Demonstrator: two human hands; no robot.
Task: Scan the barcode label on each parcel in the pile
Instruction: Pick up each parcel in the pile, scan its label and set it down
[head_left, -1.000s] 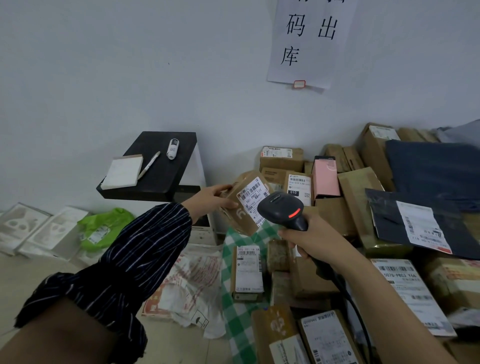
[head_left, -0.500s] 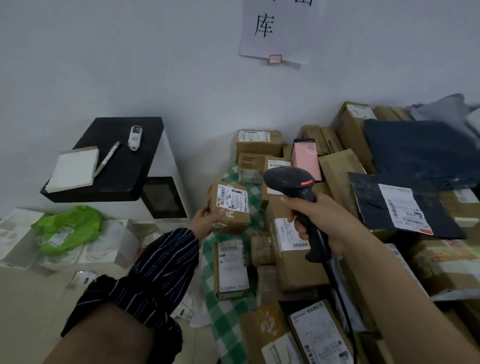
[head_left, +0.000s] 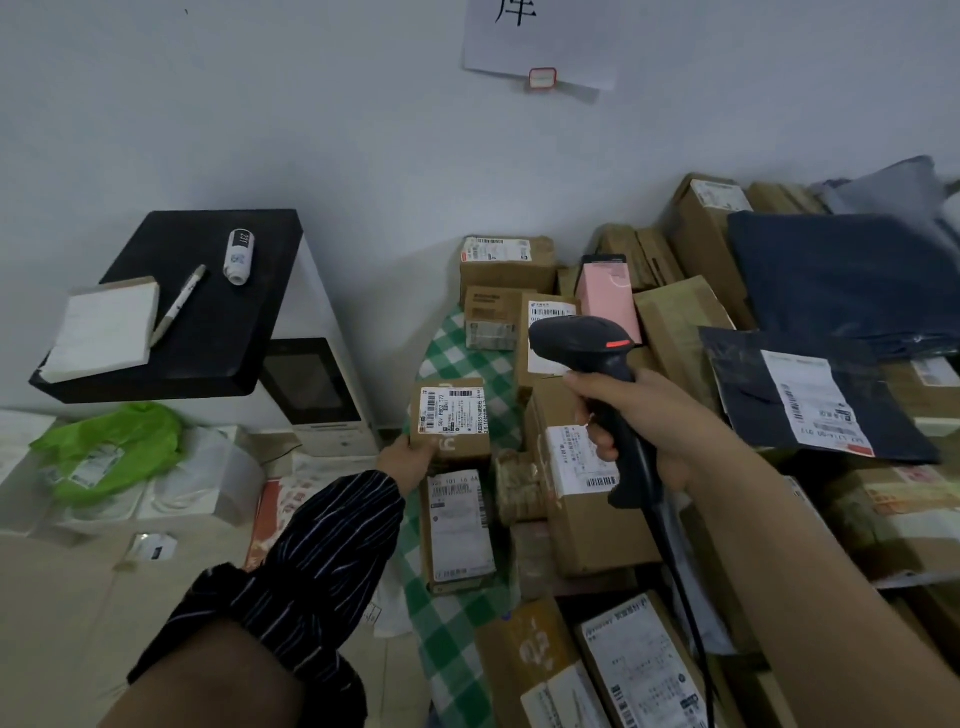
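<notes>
My left hand (head_left: 410, 462) grips the near left edge of a small cardboard parcel (head_left: 451, 422), which sits low on the green checked cloth (head_left: 457, 358) with its white barcode label facing up. A black barcode scanner (head_left: 587, 345) with a red mark on its head is held by its handle in my right hand (head_left: 641, 418), raised to the right of that parcel and above the pile. Its cable runs down past my right forearm. Labelled cardboard parcels (head_left: 582, 499) and dark mailer bags (head_left: 800, 400) fill the right side.
At left, a black-topped stand (head_left: 223, 332) carries a notepad (head_left: 104, 330), a pen (head_left: 179, 304) and a small white bottle (head_left: 239, 257). Below it lie a green bag (head_left: 111, 452) and white packets. A paper sign (head_left: 543, 41) hangs on the wall.
My left hand has lowered the small parcel from in front of the scanner down onto the checked cloth. The scanner hand stays raised; the view has tilted downward.
</notes>
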